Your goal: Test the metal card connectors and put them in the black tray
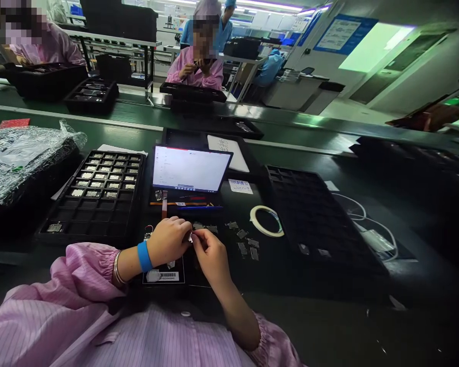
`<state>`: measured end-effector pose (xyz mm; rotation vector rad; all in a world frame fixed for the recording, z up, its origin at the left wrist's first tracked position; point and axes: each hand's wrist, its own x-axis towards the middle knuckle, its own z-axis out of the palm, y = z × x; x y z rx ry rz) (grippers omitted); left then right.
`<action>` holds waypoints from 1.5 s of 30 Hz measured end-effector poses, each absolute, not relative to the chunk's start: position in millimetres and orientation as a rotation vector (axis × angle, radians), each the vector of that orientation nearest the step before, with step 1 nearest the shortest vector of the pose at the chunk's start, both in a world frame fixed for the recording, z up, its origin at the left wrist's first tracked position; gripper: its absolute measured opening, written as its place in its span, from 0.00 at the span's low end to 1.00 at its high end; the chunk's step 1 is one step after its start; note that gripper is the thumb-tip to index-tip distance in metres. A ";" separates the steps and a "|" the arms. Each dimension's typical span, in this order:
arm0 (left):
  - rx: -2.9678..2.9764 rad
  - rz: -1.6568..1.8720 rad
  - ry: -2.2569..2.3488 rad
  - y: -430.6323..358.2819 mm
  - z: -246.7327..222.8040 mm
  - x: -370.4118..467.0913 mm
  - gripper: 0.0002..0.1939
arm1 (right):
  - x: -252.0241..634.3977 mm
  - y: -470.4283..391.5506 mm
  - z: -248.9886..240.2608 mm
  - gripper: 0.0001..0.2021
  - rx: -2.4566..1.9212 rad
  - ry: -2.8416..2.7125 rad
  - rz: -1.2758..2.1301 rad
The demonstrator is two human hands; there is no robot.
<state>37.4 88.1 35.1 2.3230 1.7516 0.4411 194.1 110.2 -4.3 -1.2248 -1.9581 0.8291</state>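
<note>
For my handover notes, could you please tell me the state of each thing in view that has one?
Left hand: curled, its grip hidden
Right hand: pinching small pale piece
Screen: lit, mostly white page
Left tray: partly filled
Right tray: two pieces visible, closer end
Tape roll: lying flat
Loose parts: scattered
Blue wristband: worn, left wrist

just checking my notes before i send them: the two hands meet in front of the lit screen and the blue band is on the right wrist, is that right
Not quite: the blue band is on the left wrist, not the right, as the head view shows. The rest holds: the left hand and right hand meet in front of the lit screen.
</note>
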 end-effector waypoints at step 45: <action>2.243 0.510 1.961 23.4 23.6 21.8 0.24 | 196.8 109.4 9.0 0.09 -1.218 -1.880 0.886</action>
